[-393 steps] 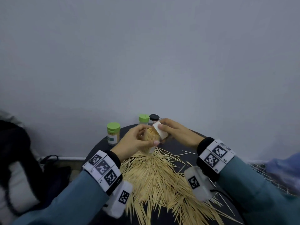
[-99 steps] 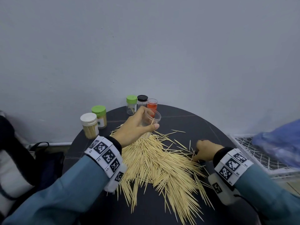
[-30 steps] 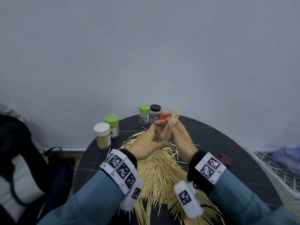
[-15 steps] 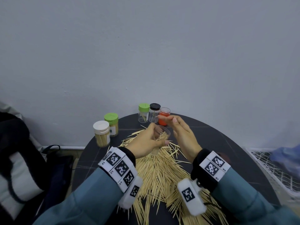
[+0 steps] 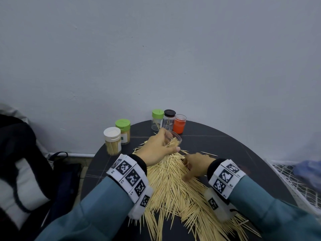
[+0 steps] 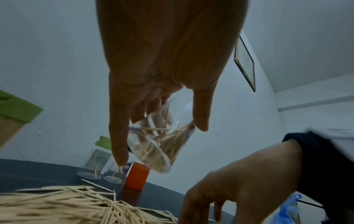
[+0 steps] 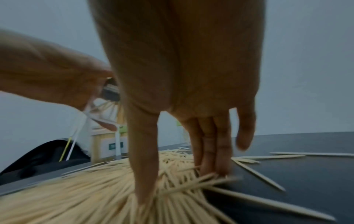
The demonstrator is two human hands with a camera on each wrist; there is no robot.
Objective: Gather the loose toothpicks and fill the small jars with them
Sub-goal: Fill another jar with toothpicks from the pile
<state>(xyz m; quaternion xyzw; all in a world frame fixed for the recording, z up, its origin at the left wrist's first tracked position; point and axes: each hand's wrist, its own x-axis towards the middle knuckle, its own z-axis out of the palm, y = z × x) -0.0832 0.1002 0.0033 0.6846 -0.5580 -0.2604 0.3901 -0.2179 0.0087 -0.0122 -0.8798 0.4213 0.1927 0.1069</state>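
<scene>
My left hand (image 5: 161, 146) grips a clear, lidless jar (image 5: 173, 139), tilted above the far end of the toothpick pile (image 5: 173, 188). In the left wrist view the jar (image 6: 159, 145) holds a loose bunch of toothpicks, with my thumb and fingers round its wall. On the near right side of the pile rests my right hand (image 5: 194, 164). In the right wrist view its thumb and straight fingers (image 7: 210, 166) press into the toothpicks (image 7: 76, 197), with some lying between them. The pile covers the middle of the round dark table (image 5: 225, 145).
At the table's far left stand a white-lidded jar (image 5: 112, 141) and a green-lidded jar (image 5: 123, 131), both full. Behind stand a green-lidded jar (image 5: 157, 119), a black-lidded jar (image 5: 169, 119) and an orange jar (image 5: 179, 124). A dark bag (image 5: 26, 162) lies left, a wire rack (image 5: 286, 180) right.
My right hand has left the jar's mouth and come down onto the pile. The bunch it held a second ago is now in the jar, which my left hand still holds.
</scene>
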